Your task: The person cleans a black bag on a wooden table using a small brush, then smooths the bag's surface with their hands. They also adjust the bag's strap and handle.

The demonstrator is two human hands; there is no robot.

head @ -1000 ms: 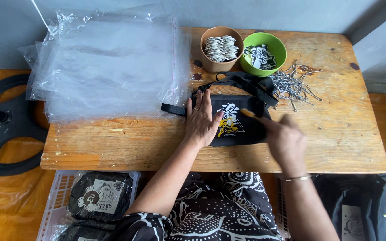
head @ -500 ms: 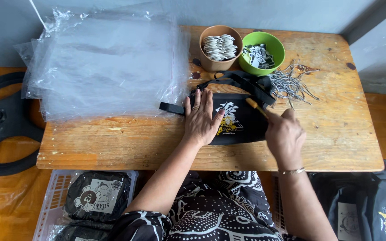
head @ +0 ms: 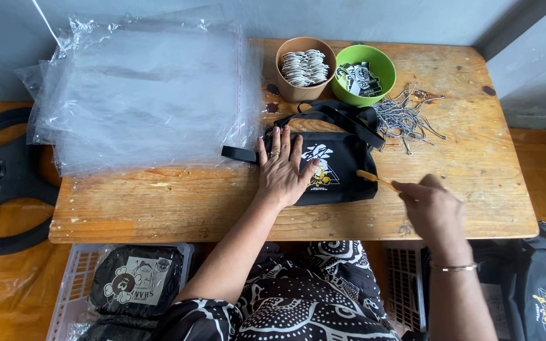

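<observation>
Black pouch (head: 339,167) lying at the wooden table's (head: 159,208) near-middle, getting brushed.
Left hand (head: 284,170) pressing flat, fingers spread; right hand (head: 434,208), gripping a small orange-handled brush (head: 374,179), has pulled back to the pouch's right edge, stroke finishing; bowls (head: 304,63) sitting beyond.

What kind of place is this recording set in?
Probably a small home packing station for merchandise: a wooden table with a stack of clear plastic bags, bowls of tags, and already bagged black pouches in a basket below.

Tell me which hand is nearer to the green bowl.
Right, narrowly. The right hand sits below the green bowl, toward the table's near edge, holding a small yellow stick. The left hand lies flat on the black pouch, farther left.
</observation>
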